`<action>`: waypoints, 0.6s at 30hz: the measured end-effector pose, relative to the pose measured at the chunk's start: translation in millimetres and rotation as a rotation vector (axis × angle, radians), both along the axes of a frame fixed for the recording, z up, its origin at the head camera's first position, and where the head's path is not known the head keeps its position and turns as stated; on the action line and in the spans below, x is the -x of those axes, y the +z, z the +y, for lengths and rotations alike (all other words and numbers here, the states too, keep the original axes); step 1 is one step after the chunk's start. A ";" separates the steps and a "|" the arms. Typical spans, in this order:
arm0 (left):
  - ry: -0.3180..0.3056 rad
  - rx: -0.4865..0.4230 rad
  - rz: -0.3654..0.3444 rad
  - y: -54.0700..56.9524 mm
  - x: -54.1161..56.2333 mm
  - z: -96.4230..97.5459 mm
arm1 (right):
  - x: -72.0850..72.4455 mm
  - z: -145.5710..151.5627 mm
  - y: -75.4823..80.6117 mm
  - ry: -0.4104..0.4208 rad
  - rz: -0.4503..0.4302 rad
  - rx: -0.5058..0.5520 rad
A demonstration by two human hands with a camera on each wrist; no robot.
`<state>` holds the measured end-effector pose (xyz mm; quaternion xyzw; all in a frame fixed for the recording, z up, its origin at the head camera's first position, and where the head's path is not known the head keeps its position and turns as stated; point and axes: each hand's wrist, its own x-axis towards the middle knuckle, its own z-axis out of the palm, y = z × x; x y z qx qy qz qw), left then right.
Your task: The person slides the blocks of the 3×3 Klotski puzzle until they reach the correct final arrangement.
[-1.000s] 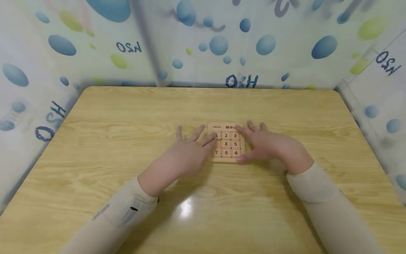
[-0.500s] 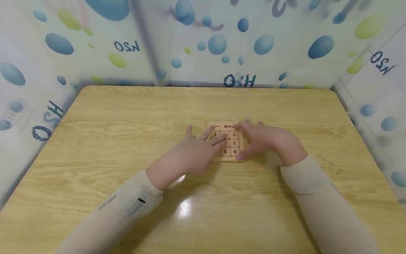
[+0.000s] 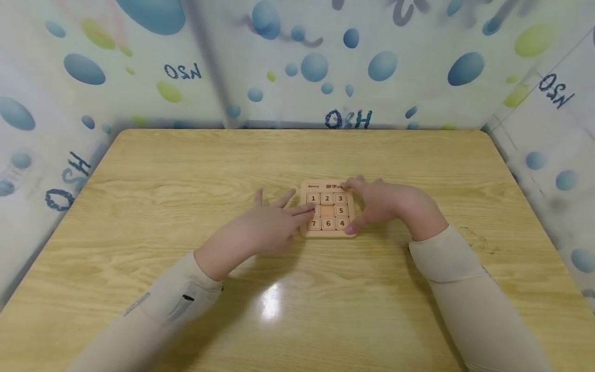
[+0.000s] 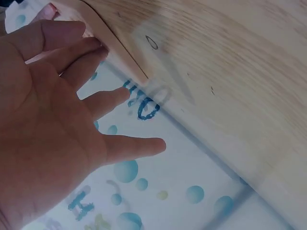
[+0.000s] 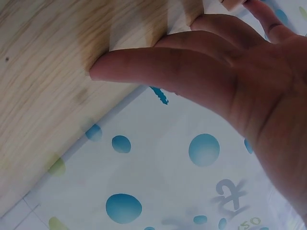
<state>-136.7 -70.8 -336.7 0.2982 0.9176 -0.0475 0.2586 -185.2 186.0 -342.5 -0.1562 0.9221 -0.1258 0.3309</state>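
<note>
A wooden number slide puzzle (image 3: 327, 233) lies flat on the table. Its centre slot is bare, and a mostly covered tile (image 3: 317, 212) sits in the left middle slot under my left fingertips. My left hand (image 3: 265, 227), fingers spread and straight, touches that tile from the left. At the board's right side my right hand (image 3: 383, 204) grips it, with the thumb at the lower right corner and a finger at the top right. The left wrist view shows the puzzle's edge (image 4: 117, 45) beyond the fingers; only a corner of the board (image 5: 232, 4) appears in the right wrist view beside my right hand (image 5: 230, 72).
The wood-grain table (image 3: 209, 160) extends around the puzzle on all sides. Behind its far edge stands a white wall (image 3: 297, 93) with blue and green spots. A bright light reflection shows on the tabletop in front of the board.
My left fingers first moved right onto the centre of the board, then back left. The 8 tile has slid from the centre to the left middle slot. My right hand stays at the board.
</note>
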 end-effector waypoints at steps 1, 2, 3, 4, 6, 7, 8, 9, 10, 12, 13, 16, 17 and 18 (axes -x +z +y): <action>0.001 -0.001 0.002 0.7 -0.4 -0.9 | 0.2 0.0 0.0 0.001 -0.001 -0.001; -0.002 0.001 0.004 1.5 -0.9 -0.8 | 0.4 -0.1 -0.2 0.003 -0.002 -0.002; -0.011 0.004 0.009 2.0 -1.3 0.3 | 0.6 0.0 -0.5 0.003 -0.003 -0.002; -0.019 0.009 0.012 2.8 -1.5 2.2 | 0.6 -0.1 -0.5 0.003 -0.004 -0.001; -0.035 0.021 0.020 3.8 -2.2 7.2 | 0.8 0.0 -1.4 0.001 -0.006 0.004; -0.044 0.028 0.025 4.0 -2.7 10.0 | 0.9 -0.2 -1.9 0.001 -0.008 0.008; -0.050 0.034 0.027 4.3 -3.2 12.5 | 0.8 -0.2 -2.3 0.002 -0.009 0.013; -0.054 0.045 0.032 4.6 -3.9 14.5 | 0.7 -0.4 -2.6 0.001 -0.012 0.019; -0.051 0.056 0.034 4.9 -4.6 16.1 | 0.5 -0.6 -2.8 0.002 -0.014 0.022; -0.042 0.080 0.045 5.2 -6.3 17.7 | 0.4 -0.9 -3.3 0.004 -0.017 0.028; -0.037 0.092 0.049 5.4 -7.3 17.9 | 0.3 -1.0 -3.4 0.003 -0.017 0.029; -0.025 0.120 0.072 4.4 -9.6 18.9 | 0.4 -0.4 -3.2 -0.005 -0.017 0.029; -0.030 0.131 0.080 3.4 -10.2 19.8 | 0.4 0.0 -3.2 -0.006 -0.016 0.030; -0.038 0.135 0.086 2.0 -10.6 21.2 | 0.3 0.3 -2.9 -0.009 -0.017 0.032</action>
